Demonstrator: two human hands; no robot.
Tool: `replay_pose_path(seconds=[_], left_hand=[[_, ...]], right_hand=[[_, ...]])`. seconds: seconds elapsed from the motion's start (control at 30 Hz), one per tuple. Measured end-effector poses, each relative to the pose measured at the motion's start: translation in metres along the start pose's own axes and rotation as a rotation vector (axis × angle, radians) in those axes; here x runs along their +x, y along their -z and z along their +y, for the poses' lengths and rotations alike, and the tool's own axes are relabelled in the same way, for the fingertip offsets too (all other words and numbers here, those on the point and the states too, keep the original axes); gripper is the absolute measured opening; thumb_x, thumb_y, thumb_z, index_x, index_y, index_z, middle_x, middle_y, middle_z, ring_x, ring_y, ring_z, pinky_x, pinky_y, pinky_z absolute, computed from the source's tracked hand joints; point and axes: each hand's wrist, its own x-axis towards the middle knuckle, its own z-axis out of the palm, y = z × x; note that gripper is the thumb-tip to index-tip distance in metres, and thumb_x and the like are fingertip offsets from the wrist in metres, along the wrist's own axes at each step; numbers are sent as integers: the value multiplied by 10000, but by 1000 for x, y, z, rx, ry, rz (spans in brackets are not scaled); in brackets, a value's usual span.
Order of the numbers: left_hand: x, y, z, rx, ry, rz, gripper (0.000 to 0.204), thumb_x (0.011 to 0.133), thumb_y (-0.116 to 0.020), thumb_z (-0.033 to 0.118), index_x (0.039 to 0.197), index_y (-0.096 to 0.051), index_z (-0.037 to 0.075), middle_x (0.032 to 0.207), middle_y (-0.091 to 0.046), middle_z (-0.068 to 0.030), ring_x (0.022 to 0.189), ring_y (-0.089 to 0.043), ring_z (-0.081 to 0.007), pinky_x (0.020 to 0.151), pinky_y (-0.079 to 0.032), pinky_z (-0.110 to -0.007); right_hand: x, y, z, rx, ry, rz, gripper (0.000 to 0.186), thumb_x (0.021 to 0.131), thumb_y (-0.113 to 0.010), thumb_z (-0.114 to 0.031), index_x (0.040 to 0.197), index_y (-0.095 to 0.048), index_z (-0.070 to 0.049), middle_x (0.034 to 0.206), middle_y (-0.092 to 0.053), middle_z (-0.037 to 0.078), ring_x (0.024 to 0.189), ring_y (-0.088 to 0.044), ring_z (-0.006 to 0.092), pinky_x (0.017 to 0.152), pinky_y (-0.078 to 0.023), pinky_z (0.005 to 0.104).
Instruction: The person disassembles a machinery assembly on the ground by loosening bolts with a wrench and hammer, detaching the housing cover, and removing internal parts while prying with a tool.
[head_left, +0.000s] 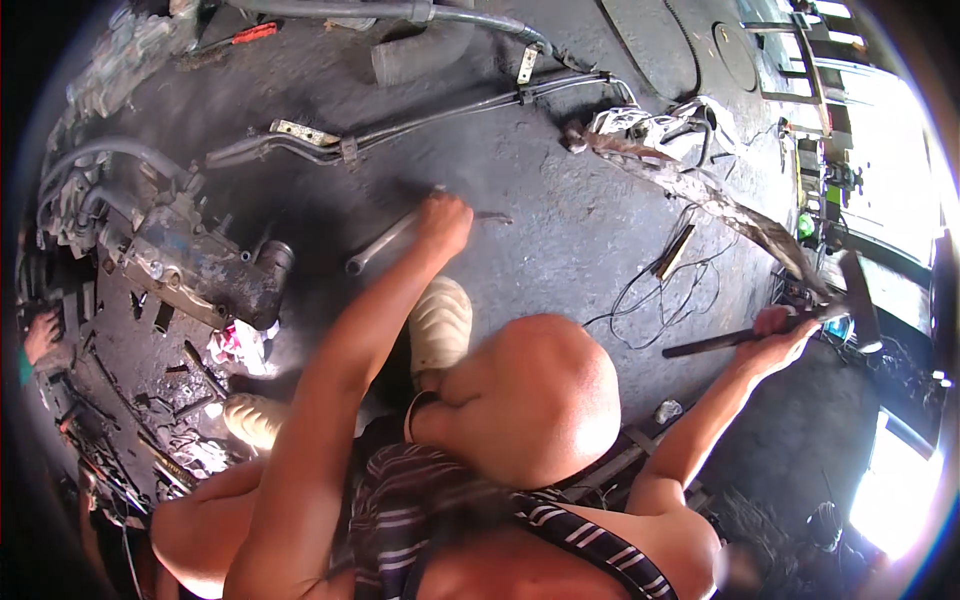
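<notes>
I have the left hand point(445, 224) curled around a rod point(384, 242) jutting out leftward, and the right hand point(776, 346) gripping a hammer point(861, 303) well off rightward.

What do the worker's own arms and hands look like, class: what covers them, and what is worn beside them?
The left arm and right arm are bare, without sleeves. The left hand and right hand show no gloves, and no watch or band shows at either wrist. A dark striped top with pale stripes leaves the right shoulder bare.
</notes>
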Motion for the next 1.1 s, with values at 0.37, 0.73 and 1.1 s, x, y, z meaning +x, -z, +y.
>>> replay_pose_path(seconds=[0.37, 0.73, 1.1], left_hand=[[-8, -29, -12, 124, -150, 288, 344, 937, -543, 299, 1222, -609, 117, 1303, -557, -46, 1211, -500, -282, 959, -450, -476], [-18, -43, -15, -112, -117, 552, 336, 856, -692, 319, 1148, -681, 153, 1247, -583, -19, 1212, -468, -262, 1008, -363, -481], [9, -21, -5, -183, 141, 556, 965, 691, -761, 575, 1513, -325, 320, 1566, -253, -141, 1476, -174, -345, 1107, -120, -668]], right_hand=[[-192, 21, 138, -178, -807, -727, 326, 1011, -526, -352, 894, -594, -55, 546, -454, -26, 396, -373, 63, 356, -262, 236], [-287, 31, 17, -491, -613, -1414, 356, 1012, -497, -370, 862, -591, -61, 562, -437, -32, 443, -388, 77, 430, -251, 263], [-237, -52, -72, -684, -220, -1835, 343, 984, -517, -379, 874, -618, -71, 603, -482, -2, 513, -437, 123, 543, -265, 311]])
